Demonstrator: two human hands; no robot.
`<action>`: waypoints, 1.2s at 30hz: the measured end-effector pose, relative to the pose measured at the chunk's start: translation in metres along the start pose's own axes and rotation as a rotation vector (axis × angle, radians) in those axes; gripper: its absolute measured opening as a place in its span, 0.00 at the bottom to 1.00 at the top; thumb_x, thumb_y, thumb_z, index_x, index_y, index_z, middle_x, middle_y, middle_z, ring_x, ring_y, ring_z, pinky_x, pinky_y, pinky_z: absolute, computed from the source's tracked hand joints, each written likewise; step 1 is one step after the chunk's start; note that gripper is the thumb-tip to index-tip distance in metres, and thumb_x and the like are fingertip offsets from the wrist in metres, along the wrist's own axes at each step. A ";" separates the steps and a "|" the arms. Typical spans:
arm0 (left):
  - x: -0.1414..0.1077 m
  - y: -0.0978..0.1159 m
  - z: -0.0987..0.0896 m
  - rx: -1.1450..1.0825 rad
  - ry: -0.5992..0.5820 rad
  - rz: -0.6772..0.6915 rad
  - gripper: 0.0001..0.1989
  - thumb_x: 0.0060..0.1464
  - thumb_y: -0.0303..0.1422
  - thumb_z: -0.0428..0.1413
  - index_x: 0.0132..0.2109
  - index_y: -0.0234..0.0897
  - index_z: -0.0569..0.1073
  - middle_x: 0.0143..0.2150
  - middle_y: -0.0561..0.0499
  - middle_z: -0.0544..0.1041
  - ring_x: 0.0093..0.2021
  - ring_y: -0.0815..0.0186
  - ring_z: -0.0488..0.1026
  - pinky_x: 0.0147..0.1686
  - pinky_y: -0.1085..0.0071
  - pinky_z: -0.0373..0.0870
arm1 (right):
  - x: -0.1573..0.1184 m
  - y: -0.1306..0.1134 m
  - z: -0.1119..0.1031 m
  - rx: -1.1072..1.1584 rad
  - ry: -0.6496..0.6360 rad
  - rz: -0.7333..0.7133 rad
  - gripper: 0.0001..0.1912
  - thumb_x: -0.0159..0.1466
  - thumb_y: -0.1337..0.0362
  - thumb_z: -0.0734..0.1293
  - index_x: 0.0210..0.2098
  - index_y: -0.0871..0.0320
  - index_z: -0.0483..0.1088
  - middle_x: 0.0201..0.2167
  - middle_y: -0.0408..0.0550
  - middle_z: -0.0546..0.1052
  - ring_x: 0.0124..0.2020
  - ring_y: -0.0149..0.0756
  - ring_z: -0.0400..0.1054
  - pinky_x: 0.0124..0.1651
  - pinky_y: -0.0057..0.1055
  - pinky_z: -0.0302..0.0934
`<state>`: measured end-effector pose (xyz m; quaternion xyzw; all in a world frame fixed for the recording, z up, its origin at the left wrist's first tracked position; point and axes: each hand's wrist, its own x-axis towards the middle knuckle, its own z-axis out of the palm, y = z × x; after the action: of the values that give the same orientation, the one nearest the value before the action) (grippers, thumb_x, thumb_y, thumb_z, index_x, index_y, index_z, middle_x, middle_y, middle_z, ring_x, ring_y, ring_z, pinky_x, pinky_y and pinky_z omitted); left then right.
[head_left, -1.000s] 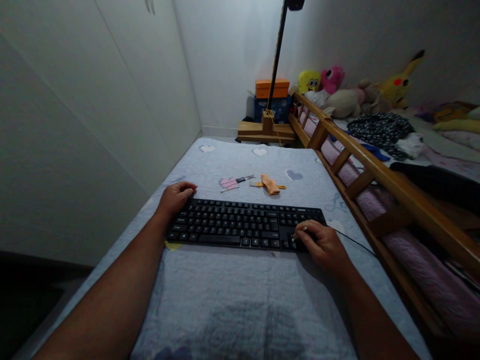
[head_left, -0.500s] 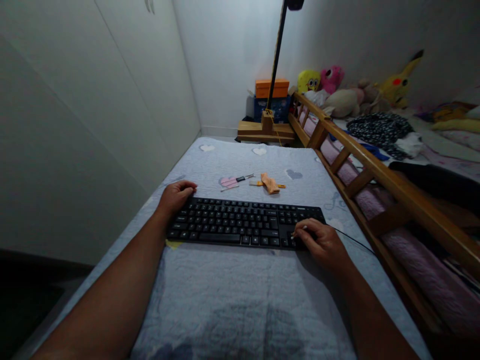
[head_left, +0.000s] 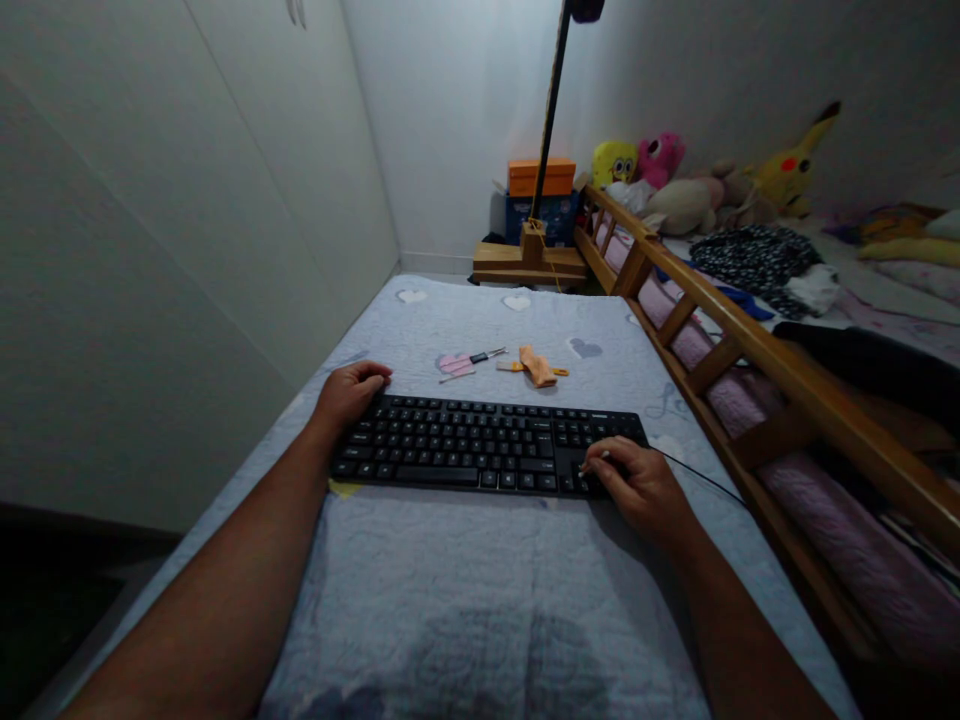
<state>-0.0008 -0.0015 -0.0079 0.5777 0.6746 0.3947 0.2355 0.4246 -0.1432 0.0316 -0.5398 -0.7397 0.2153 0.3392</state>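
A black keyboard [head_left: 450,445] lies flat across the blue quilted cover [head_left: 450,580]. At its far left corner is my left hand [head_left: 349,395], with curled fingers and thumb holding the keyboard's end; the fingertips are partly hidden. Over the arrow keys and number pad, my right hand [head_left: 637,485] pinches a small white-tipped cotton swab [head_left: 583,472]. One tip is down at the keys and the other shows above the fingers. Beyond the keyboard lie another cotton swab [head_left: 457,378], a tool with a dark grip [head_left: 480,357], a yellow-handled brush [head_left: 511,367] and an orange cloth [head_left: 537,367] across the brush.
A wooden bed rail [head_left: 720,320] runs along the right, with stuffed toys [head_left: 690,195] and clothes behind it. The keyboard cable [head_left: 697,470] trails right. A white cabinet [head_left: 187,250] stands left. At the back are a wooden stand [head_left: 532,260] and an orange box [head_left: 541,177].
The cotton swab in my right hand has shifted very slightly and tilts a little differently over the keys. My left hand stays in place. The whole view has moved slightly.
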 end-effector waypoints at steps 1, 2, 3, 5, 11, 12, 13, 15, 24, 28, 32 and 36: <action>0.000 0.000 0.000 0.001 0.001 -0.002 0.15 0.40 0.41 0.58 0.34 0.40 0.82 0.35 0.50 0.83 0.40 0.54 0.78 0.48 0.62 0.73 | 0.000 0.000 0.000 0.006 0.002 -0.002 0.10 0.66 0.63 0.63 0.31 0.54 0.74 0.30 0.47 0.79 0.33 0.38 0.73 0.39 0.34 0.64; 0.000 0.000 0.000 0.000 0.001 -0.003 0.15 0.40 0.41 0.58 0.34 0.39 0.82 0.35 0.50 0.83 0.39 0.55 0.78 0.48 0.62 0.73 | 0.001 0.000 0.001 0.013 0.002 -0.005 0.10 0.66 0.63 0.63 0.31 0.54 0.74 0.30 0.47 0.79 0.33 0.38 0.73 0.39 0.33 0.64; 0.001 -0.001 0.000 -0.004 0.000 -0.004 0.15 0.40 0.41 0.58 0.35 0.39 0.82 0.34 0.50 0.83 0.39 0.55 0.78 0.47 0.62 0.73 | 0.001 0.001 0.001 0.019 -0.001 -0.007 0.10 0.66 0.63 0.63 0.31 0.55 0.74 0.30 0.47 0.79 0.33 0.38 0.73 0.39 0.33 0.63; 0.002 -0.002 0.001 -0.020 -0.002 -0.006 0.15 0.40 0.41 0.58 0.35 0.39 0.82 0.34 0.50 0.83 0.38 0.56 0.77 0.46 0.63 0.73 | 0.003 0.003 0.001 0.027 -0.012 -0.010 0.11 0.66 0.63 0.62 0.30 0.55 0.74 0.29 0.47 0.79 0.32 0.37 0.73 0.38 0.33 0.63; 0.005 -0.006 0.002 -0.061 0.005 -0.006 0.16 0.39 0.40 0.57 0.35 0.38 0.81 0.33 0.50 0.82 0.37 0.58 0.77 0.44 0.64 0.72 | 0.008 0.006 0.000 0.040 -0.041 -0.018 0.11 0.66 0.63 0.63 0.29 0.55 0.74 0.29 0.47 0.79 0.32 0.38 0.73 0.38 0.33 0.63; 0.005 -0.005 0.002 -0.059 0.007 -0.009 0.16 0.39 0.40 0.57 0.35 0.38 0.81 0.34 0.50 0.82 0.37 0.58 0.77 0.43 0.64 0.72 | 0.008 0.006 0.000 0.044 -0.046 -0.019 0.11 0.66 0.62 0.63 0.29 0.55 0.74 0.29 0.47 0.79 0.32 0.38 0.73 0.38 0.33 0.63; 0.004 -0.004 0.002 -0.055 0.012 -0.011 0.16 0.39 0.40 0.58 0.35 0.38 0.81 0.34 0.50 0.82 0.37 0.58 0.77 0.44 0.64 0.72 | 0.009 0.007 0.000 0.048 -0.050 -0.021 0.11 0.66 0.62 0.63 0.29 0.55 0.74 0.29 0.47 0.79 0.32 0.38 0.73 0.38 0.33 0.63; 0.003 -0.002 0.002 -0.046 0.019 -0.014 0.16 0.39 0.40 0.58 0.35 0.38 0.81 0.34 0.51 0.82 0.37 0.58 0.77 0.44 0.64 0.72 | 0.010 0.008 -0.001 0.058 -0.058 -0.022 0.11 0.66 0.62 0.63 0.29 0.55 0.74 0.28 0.46 0.78 0.31 0.37 0.73 0.38 0.33 0.63; 0.002 0.002 0.002 -0.057 0.017 -0.037 0.16 0.39 0.40 0.59 0.35 0.37 0.81 0.33 0.51 0.82 0.35 0.59 0.76 0.42 0.65 0.73 | 0.020 0.008 -0.003 0.053 -0.143 -0.021 0.12 0.66 0.61 0.63 0.29 0.55 0.74 0.28 0.46 0.78 0.31 0.37 0.73 0.37 0.33 0.62; 0.003 0.002 0.002 -0.062 0.025 -0.029 0.16 0.40 0.40 0.58 0.35 0.37 0.81 0.32 0.51 0.82 0.35 0.59 0.76 0.40 0.65 0.72 | 0.022 0.006 -0.004 0.048 -0.167 -0.023 0.12 0.66 0.61 0.62 0.29 0.55 0.73 0.27 0.45 0.78 0.30 0.36 0.73 0.37 0.32 0.62; 0.005 0.002 0.002 -0.059 0.027 -0.031 0.15 0.39 0.40 0.58 0.34 0.37 0.81 0.32 0.51 0.82 0.35 0.59 0.76 0.41 0.65 0.72 | 0.025 0.005 -0.006 0.050 -0.184 -0.029 0.11 0.66 0.61 0.62 0.30 0.55 0.73 0.27 0.45 0.78 0.29 0.35 0.73 0.36 0.32 0.62; 0.005 0.002 0.002 -0.068 0.036 -0.043 0.15 0.38 0.40 0.58 0.33 0.38 0.81 0.31 0.51 0.82 0.35 0.59 0.76 0.41 0.65 0.71 | 0.028 0.005 -0.006 0.033 -0.210 -0.031 0.11 0.66 0.61 0.62 0.30 0.55 0.72 0.27 0.45 0.78 0.30 0.36 0.73 0.36 0.32 0.62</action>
<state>0.0010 0.0045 -0.0069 0.5475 0.6771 0.4227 0.2511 0.4269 -0.1150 0.0399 -0.4970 -0.7758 0.2777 0.2719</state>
